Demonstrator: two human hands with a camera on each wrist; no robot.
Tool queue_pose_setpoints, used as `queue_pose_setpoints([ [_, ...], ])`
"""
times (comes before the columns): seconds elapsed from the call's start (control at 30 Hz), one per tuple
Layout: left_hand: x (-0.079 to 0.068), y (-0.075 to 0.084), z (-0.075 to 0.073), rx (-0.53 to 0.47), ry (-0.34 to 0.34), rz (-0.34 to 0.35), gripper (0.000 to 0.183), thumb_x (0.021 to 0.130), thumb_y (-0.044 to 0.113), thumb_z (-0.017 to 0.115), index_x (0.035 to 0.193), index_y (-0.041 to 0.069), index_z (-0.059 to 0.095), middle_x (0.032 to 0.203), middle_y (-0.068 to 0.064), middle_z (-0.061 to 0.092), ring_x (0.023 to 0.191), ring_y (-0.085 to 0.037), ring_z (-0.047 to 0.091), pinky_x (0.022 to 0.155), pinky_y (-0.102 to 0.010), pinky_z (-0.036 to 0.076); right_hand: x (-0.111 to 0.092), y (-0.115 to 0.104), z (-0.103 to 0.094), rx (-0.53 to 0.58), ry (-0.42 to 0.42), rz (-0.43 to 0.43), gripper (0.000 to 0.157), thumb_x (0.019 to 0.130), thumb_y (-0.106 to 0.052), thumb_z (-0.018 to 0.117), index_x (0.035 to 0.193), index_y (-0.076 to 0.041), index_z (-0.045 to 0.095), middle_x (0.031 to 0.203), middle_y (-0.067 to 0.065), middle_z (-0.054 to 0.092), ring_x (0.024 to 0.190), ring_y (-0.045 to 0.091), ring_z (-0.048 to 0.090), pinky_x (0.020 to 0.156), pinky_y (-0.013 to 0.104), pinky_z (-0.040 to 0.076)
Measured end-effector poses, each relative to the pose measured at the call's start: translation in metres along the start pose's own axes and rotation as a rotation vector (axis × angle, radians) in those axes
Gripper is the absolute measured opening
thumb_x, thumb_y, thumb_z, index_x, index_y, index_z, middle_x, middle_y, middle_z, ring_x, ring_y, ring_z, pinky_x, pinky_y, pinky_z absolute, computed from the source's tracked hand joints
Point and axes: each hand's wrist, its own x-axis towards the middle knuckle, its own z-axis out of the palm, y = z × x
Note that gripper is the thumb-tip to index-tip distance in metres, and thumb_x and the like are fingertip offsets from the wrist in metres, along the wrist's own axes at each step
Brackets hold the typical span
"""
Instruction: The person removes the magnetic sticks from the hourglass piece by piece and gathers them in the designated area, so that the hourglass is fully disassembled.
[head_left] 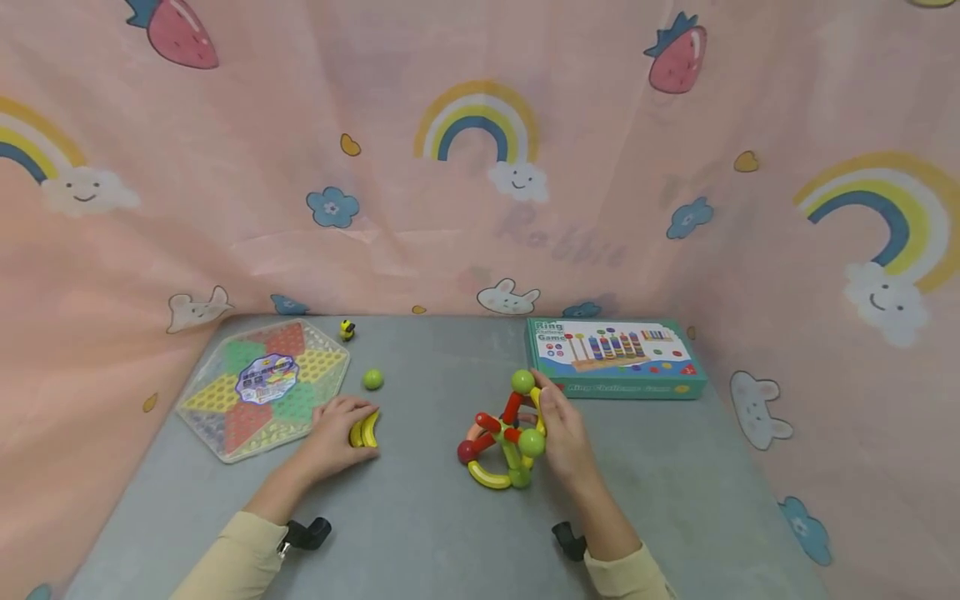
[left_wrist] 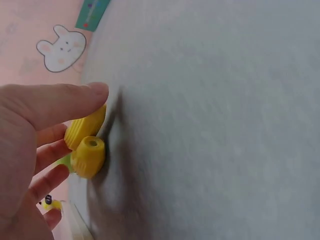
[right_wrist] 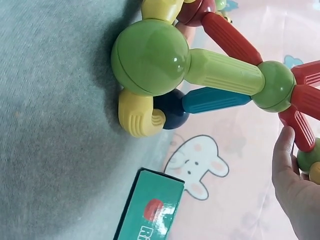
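Observation:
On the left of the table, my left hand (head_left: 337, 437) pinches a few yellow curved toy rods (head_left: 368, 431) between thumb and fingers. The left wrist view shows the thumb over one yellow rod, with another rod's (left_wrist: 88, 159) holed end facing the camera. My right hand (head_left: 564, 433) grips the upper right side of a magnetic ball-and-stick toy (head_left: 501, 433). Its red, green and blue sticks meet at a green middle ball (right_wrist: 273, 86), and yellow curved rods join balls round its base. A loose green ball (head_left: 372, 379) lies just beyond the left hand.
Behind the left hand lies a hexagonal star-patterned game board (head_left: 315, 337) in clear wrapping. A small yellow-and-black toy (head_left: 347, 330) stands near the back edge. The green Ring Challenge Game box (head_left: 630, 388) sits at the back right, against the pink printed curtain (head_left: 405, 267).

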Motion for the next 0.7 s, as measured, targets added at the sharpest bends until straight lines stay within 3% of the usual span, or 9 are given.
queue_pose_setpoints([
  [0.23, -0.004, -0.006, -0.002, -0.037, -0.027, 0.016, 0.068, 0.077, 0.022, 0.088, 0.137, 0.005, 0.062, 0.135, -0.014, 0.06, 0.128, -0.037, 0.048, 0.103, -0.059, 0.032, -0.001, -0.001, 0.002, 0.01, -0.005, -0.018, 0.054, 0.109, -0.046, 0.034, 0.154, -0.017, 0.041, 0.154, 0.005, 0.047, 0.133, 0.026, 0.054, 0.098, 0.039, 0.054],
  [0.43, 0.0, -0.003, -0.007, -0.12, -0.016, 0.015, 0.073, 0.076, 0.025, 0.088, 0.141, 0.01, 0.059, 0.143, -0.013, 0.054, 0.134, -0.038, 0.042, 0.106, -0.062, 0.03, 0.0, -0.001, 0.002, 0.004, -0.005, -0.008, 0.055, 0.108, -0.048, 0.035, 0.154, -0.018, 0.041, 0.154, 0.004, 0.046, 0.133, 0.026, 0.054, 0.102, 0.046, 0.051],
  [0.6, 0.01, 0.011, -0.015, -0.196, -0.028, 0.019, 0.067, 0.082, 0.027, 0.083, 0.142, 0.011, 0.057, 0.147, -0.014, 0.051, 0.138, -0.04, 0.04, 0.108, -0.067, 0.029, 0.0, 0.0, 0.002, -0.002, -0.007, 0.031, 0.056, 0.108, -0.05, 0.035, 0.154, -0.019, 0.041, 0.156, 0.003, 0.045, 0.133, 0.027, 0.054, 0.103, 0.049, 0.05],
  [0.7, 0.02, 0.028, -0.009, -0.252, -0.064, 0.029, 0.067, 0.084, 0.025, 0.082, 0.144, 0.011, 0.055, 0.147, -0.013, 0.052, 0.134, -0.036, 0.047, 0.107, -0.063, 0.036, 0.0, -0.002, 0.002, 0.0, 0.0, 0.035, 0.056, 0.107, -0.051, 0.035, 0.154, -0.022, 0.042, 0.155, 0.003, 0.046, 0.132, 0.026, 0.055, 0.103, 0.051, 0.05],
])
